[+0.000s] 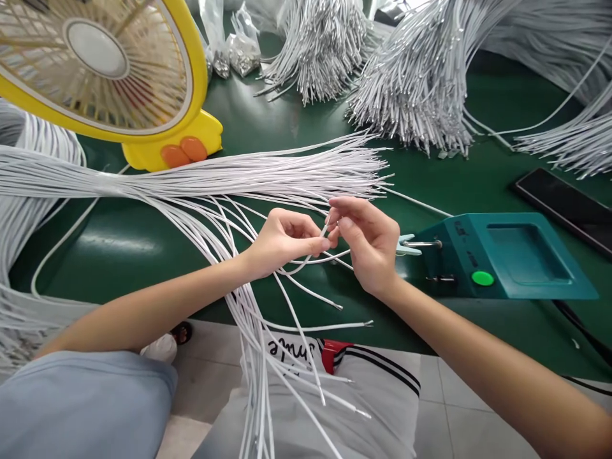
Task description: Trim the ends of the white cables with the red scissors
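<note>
Between thumb and forefinger, my left hand (287, 242) pinches a thin white cable (306, 260) close to its end. My right hand (368, 242) meets it there, its fingertips closed around the cable's tip. Whether a small part sits at that tip is hidden by the fingers. Just beyond my hands lies a thick bundle of white cables (287, 169), their cut ends pointing right. More loose white cables (248, 325) run under my left forearm and droop over the table edge onto my lap.
A teal device (521, 255) with a green button stands right of my hands, near a dark phone (568, 207). A yellow fan (167, 131) is at the upper left. Bags of small metal parts (243, 51) and large cable bundles (415, 83) lie across the back.
</note>
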Demonstrator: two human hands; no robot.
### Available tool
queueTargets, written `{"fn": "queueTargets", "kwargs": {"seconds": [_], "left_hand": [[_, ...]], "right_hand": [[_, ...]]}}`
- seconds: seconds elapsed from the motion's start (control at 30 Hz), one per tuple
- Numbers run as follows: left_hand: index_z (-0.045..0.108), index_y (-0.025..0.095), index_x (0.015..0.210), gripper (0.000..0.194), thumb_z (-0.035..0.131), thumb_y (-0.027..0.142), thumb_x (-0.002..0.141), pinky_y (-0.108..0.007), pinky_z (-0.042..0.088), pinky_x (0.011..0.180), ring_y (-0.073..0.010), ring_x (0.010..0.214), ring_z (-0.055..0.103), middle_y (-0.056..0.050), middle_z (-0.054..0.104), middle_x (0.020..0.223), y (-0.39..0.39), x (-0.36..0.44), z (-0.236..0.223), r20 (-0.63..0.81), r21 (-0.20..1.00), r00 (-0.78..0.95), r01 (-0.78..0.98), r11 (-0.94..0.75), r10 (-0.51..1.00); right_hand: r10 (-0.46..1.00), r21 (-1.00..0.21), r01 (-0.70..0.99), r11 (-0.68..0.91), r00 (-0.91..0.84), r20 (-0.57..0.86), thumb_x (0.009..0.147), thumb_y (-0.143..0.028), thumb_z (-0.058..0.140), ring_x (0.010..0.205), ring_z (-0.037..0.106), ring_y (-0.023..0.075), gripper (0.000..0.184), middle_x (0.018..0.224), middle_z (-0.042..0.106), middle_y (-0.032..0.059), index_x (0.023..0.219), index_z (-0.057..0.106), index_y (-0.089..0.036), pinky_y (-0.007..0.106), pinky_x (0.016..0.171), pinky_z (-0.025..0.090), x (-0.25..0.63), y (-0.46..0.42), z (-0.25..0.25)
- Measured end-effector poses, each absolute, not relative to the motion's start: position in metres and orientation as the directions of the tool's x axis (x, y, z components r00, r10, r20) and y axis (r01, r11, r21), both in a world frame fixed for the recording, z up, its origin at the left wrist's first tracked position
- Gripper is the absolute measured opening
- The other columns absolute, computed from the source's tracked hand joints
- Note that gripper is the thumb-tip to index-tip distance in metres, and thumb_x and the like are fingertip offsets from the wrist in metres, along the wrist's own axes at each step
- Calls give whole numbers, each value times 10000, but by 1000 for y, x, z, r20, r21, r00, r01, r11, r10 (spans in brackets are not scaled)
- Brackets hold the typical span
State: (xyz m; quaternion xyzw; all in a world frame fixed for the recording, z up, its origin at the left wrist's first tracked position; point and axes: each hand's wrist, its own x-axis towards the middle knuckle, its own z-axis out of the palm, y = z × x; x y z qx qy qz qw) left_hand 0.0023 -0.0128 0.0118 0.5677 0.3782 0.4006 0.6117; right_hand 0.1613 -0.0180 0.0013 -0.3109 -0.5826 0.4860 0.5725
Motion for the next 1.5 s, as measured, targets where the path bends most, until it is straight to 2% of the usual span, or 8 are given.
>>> {"fn": "queueTargets", "kwargs": {"seconds": [0.33, 0.63, 0.83, 1.1, 1.23, 1.5], "left_hand": [[651, 93, 578, 224, 816, 241, 607, -137, 310, 368, -33, 404, 433, 19, 562, 473, -14, 3, 14, -44, 997, 384, -47, 68, 922], [671, 93, 614, 218, 818, 253, 607, -131, 335, 338, -37, 356, 455, 23, 570, 471, -15, 3, 15, -93, 991, 400, -52, 124, 912], [666, 93, 607, 214, 814, 247, 614, -126, 347, 338, -39, 352, 466, 22, 578, 466, -15, 3, 15, -102, 988, 405, -64, 139, 908], [680, 93, 638, 199, 757, 264, 705, -129, 352, 358, -37, 368, 471, 5, 591, 493, -14, 1, 12, -76, 983, 428, -121, 141, 900], [673, 90, 637, 230, 766, 291, 698, -140, 348, 364, -37, 374, 464, -8, 608, 519, -13, 0, 11, -78, 976, 440, -148, 158, 895], [671, 89, 648, 227, 730, 284, 750, -142, 352, 381, -38, 390, 465, -10, 604, 525, -13, -1, 10, -66, 980, 464, -137, 145, 884]], "right_hand": [[922, -924, -179, 337, -134, 363, 861, -213, 567, 628, 592, 90, 112, 750, 609, -5, 945, 640, -219, 210, 496, 505, 161, -16, 2], [908, -911, -154, 384, -118, 402, 821, -161, 614, 555, 573, 78, 50, 734, 611, -4, 834, 655, -186, 217, 470, 489, 161, -14, 2], [901, -905, -163, 392, -129, 414, 842, -164, 588, 603, 582, 89, 59, 743, 597, -2, 843, 637, -195, 226, 495, 511, 161, -13, -1], [916, -905, -230, 357, -105, 388, 893, -186, 526, 585, 585, 86, 57, 737, 616, -7, 879, 580, -194, 232, 510, 509, 161, -14, -2], [923, -915, -179, 361, -72, 378, 890, -209, 538, 613, 582, 86, 40, 747, 612, -9, 898, 576, -200, 226, 520, 508, 161, -13, -3], [911, -913, -91, 397, -81, 404, 851, -176, 586, 729, 578, 100, 145, 838, 591, 11, 980, 639, -217, 222, 550, 505, 161, -13, -2]]}}
